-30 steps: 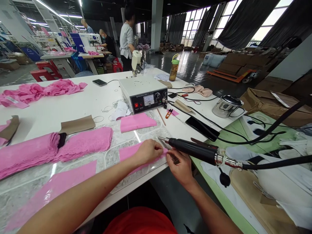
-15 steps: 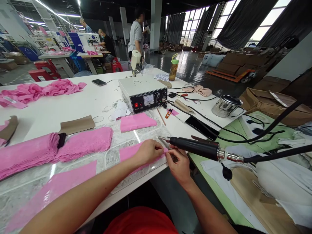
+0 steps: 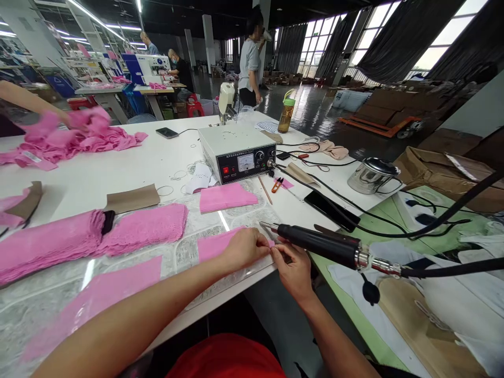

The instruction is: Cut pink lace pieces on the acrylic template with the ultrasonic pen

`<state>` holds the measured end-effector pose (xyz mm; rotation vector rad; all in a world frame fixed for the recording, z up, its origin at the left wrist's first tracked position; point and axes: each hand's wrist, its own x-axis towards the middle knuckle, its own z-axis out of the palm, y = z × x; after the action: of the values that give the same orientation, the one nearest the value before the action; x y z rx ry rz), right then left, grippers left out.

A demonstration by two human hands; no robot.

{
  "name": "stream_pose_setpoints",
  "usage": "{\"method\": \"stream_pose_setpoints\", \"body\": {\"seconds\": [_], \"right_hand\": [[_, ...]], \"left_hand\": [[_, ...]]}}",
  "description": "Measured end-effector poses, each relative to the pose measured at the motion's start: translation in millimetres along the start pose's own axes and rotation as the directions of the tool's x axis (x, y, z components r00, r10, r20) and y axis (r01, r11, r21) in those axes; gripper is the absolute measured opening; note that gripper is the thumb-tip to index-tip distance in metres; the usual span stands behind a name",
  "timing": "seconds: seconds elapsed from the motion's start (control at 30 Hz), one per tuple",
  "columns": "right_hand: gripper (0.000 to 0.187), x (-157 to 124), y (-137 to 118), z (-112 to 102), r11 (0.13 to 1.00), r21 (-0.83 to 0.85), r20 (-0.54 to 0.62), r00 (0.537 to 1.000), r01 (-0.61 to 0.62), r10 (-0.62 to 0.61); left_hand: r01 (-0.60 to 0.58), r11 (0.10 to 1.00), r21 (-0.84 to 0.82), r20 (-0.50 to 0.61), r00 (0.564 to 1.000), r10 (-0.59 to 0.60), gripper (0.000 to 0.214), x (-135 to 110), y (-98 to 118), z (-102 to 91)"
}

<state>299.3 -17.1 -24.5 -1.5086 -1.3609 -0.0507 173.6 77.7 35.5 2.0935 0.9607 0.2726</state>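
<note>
My left hand (image 3: 246, 248) is closed at the table edge, fingertips pinching the right end of a flat pink fabric piece (image 3: 210, 247). Right beside it, the thumb and fingertips of my right hand (image 3: 292, 265) pinch the corner of that same piece. A black corded hand tool (image 3: 318, 242) with a thin metal tip lies across my right hand, its tip pointing left above the fabric; how the fingers grip it is partly hidden. Behind my hands lies another pink piece (image 3: 228, 198). Layered pink pieces (image 3: 144, 231) are stacked to the left.
A control box (image 3: 244, 157) with a dial stands behind. Orange thread snips (image 3: 277, 184), a black phone (image 3: 331, 210), a metal mug (image 3: 372, 176) and a bottle (image 3: 286, 114) are on the table. Cables run right. At far left, another person's arm (image 3: 33, 100) reaches into heaped pink fabric (image 3: 74, 136).
My view has shifted slightly left. Another person's arm has come in at left and is lifting the heaped fabric. A standing person behind has moved right. My hands keep their pinch at the fabric.
</note>
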Motion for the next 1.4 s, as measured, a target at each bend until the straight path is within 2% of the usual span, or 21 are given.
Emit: {"method": "stream_pose_setpoints", "body": {"seconds": [0.2,0.37,0.47,0.53,0.63,0.73,0.8,0.87,0.93,1.0,1.07,1.17,1.27,1.4], "right_hand": [[0.015,-1.7,2.2,-0.1,1.000,0.003,0.004,1.000,-0.028,0.028],[0.013,-2.4,2.6,-1.8,0.996,-0.091,0.004,1.000,-0.020,0.021],[0.004,-5.1,3.0,-2.9,0.993,-0.115,-0.052,0.999,0.004,-0.010],[0.005,-6.9,2.7,-2.7,0.993,-0.115,-0.077,0.996,0.036,-0.045],[0.009,-8.2,1.9,-0.8,0.987,-0.122,-0.048,0.992,0.107,-0.113],[0.008,-9.7,3.1,0.6,0.978,-0.148,-0.003,0.989,0.144,-0.146],[0.010,-12.2,5.2,-0.9,0.978,-0.157,0.014,0.991,0.136,-0.135],[0.013,-14.3,7.3,-4.6,0.977,-0.167,0.031,0.991,0.135,-0.132],[0.015,-13.8,7.0,-8.7,0.967,-0.194,0.033,0.986,0.165,-0.162],[0.013,-10.1,0.8,-10.0,0.946,-0.180,0.024,0.963,0.269,-0.269],[0.009,-6.3,-14.7,-5.8,0.910,-0.101,0.050,0.916,0.401,-0.398],[0.007,-7.4,-52.6,13.5,0.868,0.068,0.163,0.852,0.493,-0.497],[0.009,-16.4,-90.2,43.0,0.838,0.160,0.308,0.780,0.522,-0.545],[0.005,-24.7,-111.3,72.6,0.816,0.174,0.424,0.706,0.552,-0.568]], "left_hand": [[-0.026,0.998,-0.063,0.012,1.000,0.027,0.020,-0.7,-0.4,-1.2],[0.020,0.985,-0.171,-0.038,0.999,-0.027,0.018,0.9,-0.1,-5.4],[0.047,0.970,-0.240,-0.066,0.996,-0.065,0.016,0.8,1.3,-8.0],[0.059,0.959,-0.278,-0.070,0.994,-0.082,0.016,0.3,2.6,-8.9],[0.067,0.938,-0.339,-0.090,0.991,-0.104,0.014,-1.1,4.1,-11.0],[0.081,0.903,-0.423,-0.129,0.980,-0.149,0.011,-5.1,2.8,-20.4],[0.101,0.863,-0.496,-0.162,0.965,-0.206,0.012,-11.6,-1.8,-34.2],[0.112,0.808,-0.578,-0.208,0.937,-0.279,0.012,-23.2,-10.2,-53.9],[0.102,0.748,-0.656,-0.273,0.892,-0.361,0.013,-41.0,-22.0,-76.4],[0.076,0.694,-0.715,-0.340,0.830,-0.442,0.015,-64.3,-34.8,-96.3],[0.042,0.653,-0.756,-0.396,0.765,-0.507,0.017,-90.2,-46.0,-109.1],[-0.009,0.607,-0.794,-0.443,0.693,-0.569,0.016,-126.4,-57.8,-113.7],[-0.049,0.565,-0.823,-0.454,0.654,-0.605,0.016,-153.7,-66.8,-109.4],[-0.112,0.509,-0.853,-0.461,0.617,-0.638,0.016,-180.3,-79.0,-107.7]]}}
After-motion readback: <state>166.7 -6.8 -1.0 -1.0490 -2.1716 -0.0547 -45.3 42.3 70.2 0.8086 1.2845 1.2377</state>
